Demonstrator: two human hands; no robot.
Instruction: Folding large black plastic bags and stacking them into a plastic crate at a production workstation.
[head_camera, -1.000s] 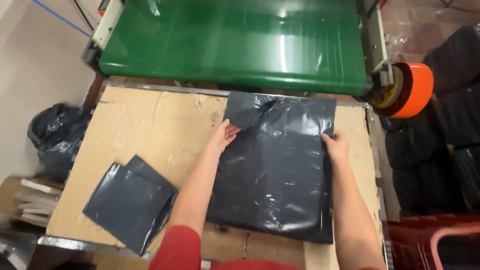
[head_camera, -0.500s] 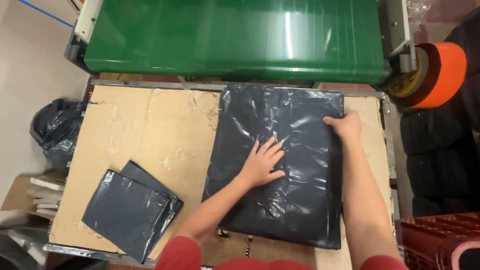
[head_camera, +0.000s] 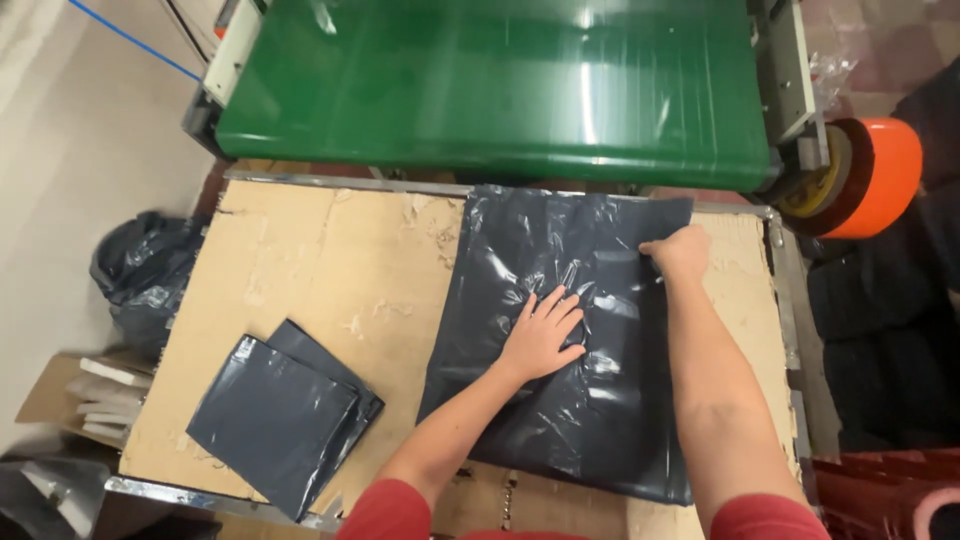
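Right then, the green conveyor belt (head_camera: 500, 90) ran across the top, and just below it the cardboard-topped counter (head_camera: 330, 270) carried the big dark plastic bag (head_camera: 570, 400), lying flat at the right, its top edge touching the belt's frame. Smoothing looked to be the step in hand: left hand (head_camera: 541, 335) pressed flat and open mid-bag, right hand (head_camera: 680, 250) curled, grip clenched on the upper right edge. Next would call for a level push. Half a second before, the left hand sat lower, the right nearer the corner.
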